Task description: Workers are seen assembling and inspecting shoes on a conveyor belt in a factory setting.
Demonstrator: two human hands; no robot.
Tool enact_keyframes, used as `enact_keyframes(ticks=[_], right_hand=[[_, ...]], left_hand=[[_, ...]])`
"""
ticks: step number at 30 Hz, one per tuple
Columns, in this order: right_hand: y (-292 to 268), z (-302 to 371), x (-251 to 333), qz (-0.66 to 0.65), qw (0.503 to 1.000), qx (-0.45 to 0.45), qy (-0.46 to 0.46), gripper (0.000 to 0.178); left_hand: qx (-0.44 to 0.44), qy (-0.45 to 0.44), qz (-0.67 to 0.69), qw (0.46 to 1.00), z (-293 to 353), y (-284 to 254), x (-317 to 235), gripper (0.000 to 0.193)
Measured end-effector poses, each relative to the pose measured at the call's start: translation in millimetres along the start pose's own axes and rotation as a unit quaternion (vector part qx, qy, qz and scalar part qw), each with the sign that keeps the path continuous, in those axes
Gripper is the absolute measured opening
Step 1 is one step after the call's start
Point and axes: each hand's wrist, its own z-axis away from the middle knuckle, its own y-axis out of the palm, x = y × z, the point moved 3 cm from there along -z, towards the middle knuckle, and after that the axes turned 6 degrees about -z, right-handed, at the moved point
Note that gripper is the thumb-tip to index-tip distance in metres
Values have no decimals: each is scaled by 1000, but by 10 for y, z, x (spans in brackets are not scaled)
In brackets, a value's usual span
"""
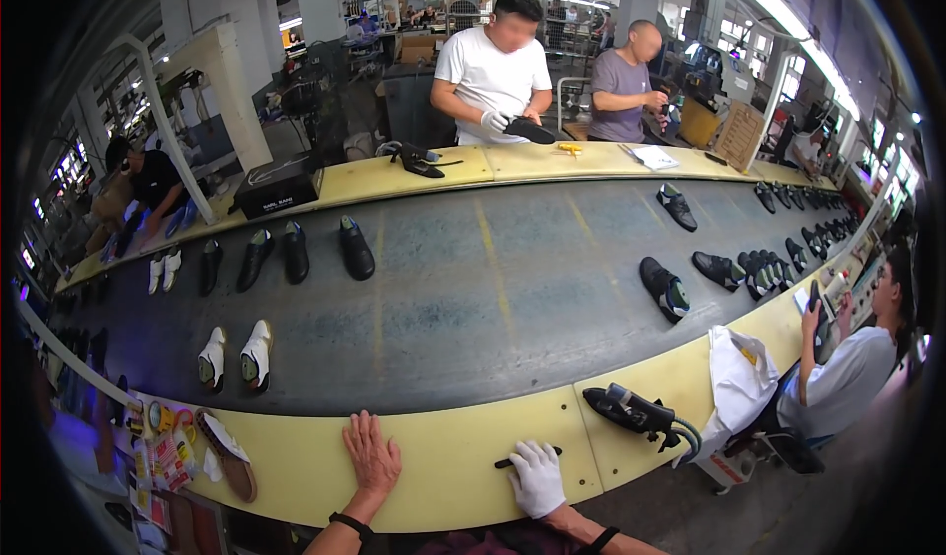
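Note:
My left hand (374, 457) is bare and lies flat on the yellow bench edge (296, 457), fingers stretched out, holding nothing. To its right, my right hand (538, 482) wears a white glove and rests on the same bench. Its fingers are bent over a slim black pen-like tool (504, 463), whose two ends stick out on either side. A black device with grey hoses (631, 413) lies farther right. At the left end of my bench is a shoe with a brown sole (235, 468), near tape rolls and packets (168, 445).
A grey conveyor belt (443, 299) runs across in front, carrying white shoes (256, 358) and several black shoes (357, 250). Across it, a person in white (493, 72) holds a black shoe. A black box (279, 186) stands on the far ledge. A white cloth (741, 383) hangs at right.

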Motion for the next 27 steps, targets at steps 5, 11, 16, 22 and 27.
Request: enact_keyframes(ticks=[5,11,16,22,27], right_hand=[[12,9,-3,-2,1000,-6,1,49],[29,9,-18,-3,1000,-12,-6,49],[18,2,-21,-1,1000,-12,-10,49],[16,9,-9,-2,1000,-16,-10,49],[19,8,-11,1,1000,-11,-6,49]], left_hand=[[4,0,-1,1000,-1,-3,-6,72],[0,2,-2,1000,10,-5,-7,73],[-1,-1,-3,1000,7,5,-10,74],[-1,-3,0,1000,11,9,-1,74],[-3,2,-2,1000,14,6,-5,74]])
